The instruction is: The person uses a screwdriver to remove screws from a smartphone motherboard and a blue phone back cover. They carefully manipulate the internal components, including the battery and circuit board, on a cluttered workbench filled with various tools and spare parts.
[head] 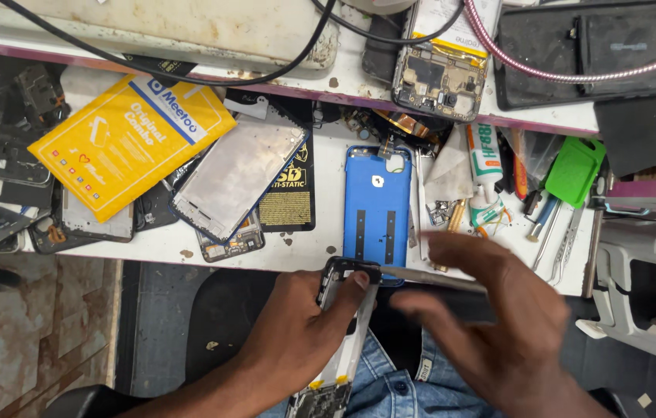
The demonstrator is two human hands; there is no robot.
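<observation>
Cluttered white bench [305, 251] fills the upper frame — yellow packet [130, 143] upper left, blue back cover [377, 205] at centre. Your left hand [301, 337], low centre, is clamped round an opened phone [341, 340] over your lap. Your right hand [498, 321] — blurred, fingers loosely curled — pinches thin metal tweezers [429, 277] whose tip touches the phone's top.

Two hands, one blue back cover [377, 203], one yellow packet [130, 142], one green holder [573, 170], one glue tube [484, 164], two tweezers [562, 241]
</observation>
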